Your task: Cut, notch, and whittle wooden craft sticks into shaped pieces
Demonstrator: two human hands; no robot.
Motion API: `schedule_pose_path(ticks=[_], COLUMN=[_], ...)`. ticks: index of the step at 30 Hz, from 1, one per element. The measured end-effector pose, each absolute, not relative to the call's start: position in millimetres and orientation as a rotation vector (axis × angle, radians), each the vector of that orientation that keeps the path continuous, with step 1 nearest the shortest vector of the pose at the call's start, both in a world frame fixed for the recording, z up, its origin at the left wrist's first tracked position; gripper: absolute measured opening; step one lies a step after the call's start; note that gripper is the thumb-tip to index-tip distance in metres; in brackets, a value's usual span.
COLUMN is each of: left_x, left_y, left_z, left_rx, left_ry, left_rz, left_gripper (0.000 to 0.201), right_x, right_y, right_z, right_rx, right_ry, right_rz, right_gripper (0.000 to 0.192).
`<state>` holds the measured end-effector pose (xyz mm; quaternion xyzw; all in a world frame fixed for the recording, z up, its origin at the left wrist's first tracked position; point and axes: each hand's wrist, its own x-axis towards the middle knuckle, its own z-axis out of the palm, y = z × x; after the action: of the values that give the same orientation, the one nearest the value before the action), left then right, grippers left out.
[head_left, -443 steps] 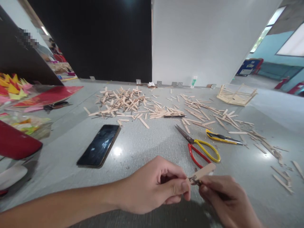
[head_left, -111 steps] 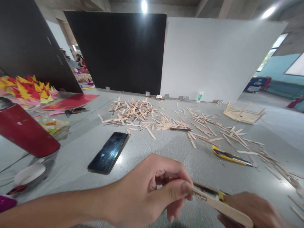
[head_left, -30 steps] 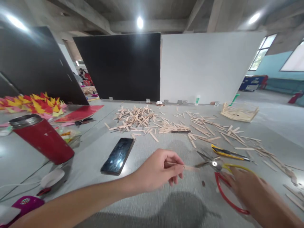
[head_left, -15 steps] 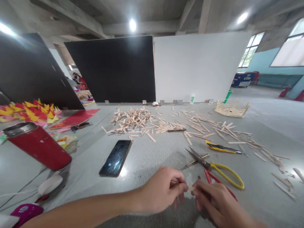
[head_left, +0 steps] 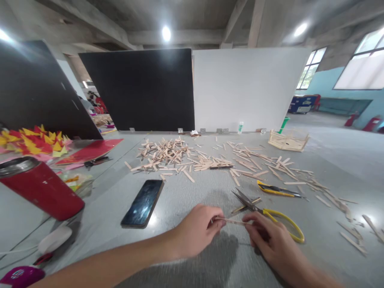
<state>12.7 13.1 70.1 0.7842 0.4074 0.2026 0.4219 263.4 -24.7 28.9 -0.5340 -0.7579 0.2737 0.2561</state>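
The person holds a thin wooden stick (head_left: 229, 220) low over the bench (head_left: 186, 196), pinched at both ends: the left hand (head_left: 199, 232) nips its left tip between thumb and fingers, and the right hand (head_left: 270, 240) closes on its right tip. The stick's long axis runs nearly level from left to right across the view, tilting slightly down toward the right hand. Both hands are equally near it, each narrowed to a pinch. Just beyond the right hand lie the scissors (head_left: 270, 214), yellow handles to the right, blades pointing left and away. A phone (head_left: 142, 203) lies left of the hands, and loose sticks (head_left: 168, 154) are scattered farther back.
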Motion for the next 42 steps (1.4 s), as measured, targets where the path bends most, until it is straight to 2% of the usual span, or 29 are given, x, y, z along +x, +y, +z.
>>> schedule_pose_path(ticks=[3, 11, 18, 24, 30, 42], left_x=[10.3, 5.8, 18.7, 46.5, 66.6, -65.6], left_y=[17.7, 26.0, 51.9, 104.4, 130.5, 155.4], left_z=[70.9, 64.0, 63.6, 73.9, 61.8, 67.2], left_rx=[1.979, 1.86, 1.683, 1.721, 1.865, 2.255], left_ry=[1.057, 1.162, 1.271, 1.336, 1.354, 1.56], left_rz=[0.52, 0.474, 0.394, 0.391, 0.348, 0.45], left_gripper=[0.028, 0.021, 0.035, 0.037, 0.036, 0.03], right_x=[262.9, 261.7, 259.9, 260.2, 260.2, 263.8], right_y=[-24.9, -23.0, -22.5, -24.1, -23.9, -25.0], right_z=[25.4, 26.6, 24.4, 29.7, 28.8, 23.6], right_rx=[-1.445, -1.451, -1.377, -1.381, -1.36, -1.359], right_ry=[-1.984, -2.057, -2.177, -2.209, -2.183, -2.259], right_rz=[0.782, 0.601, 0.409, 0.37, 0.366, 0.359], right_gripper=[0.032, 0.029, 0.023, 0.024, 0.024, 0.026])
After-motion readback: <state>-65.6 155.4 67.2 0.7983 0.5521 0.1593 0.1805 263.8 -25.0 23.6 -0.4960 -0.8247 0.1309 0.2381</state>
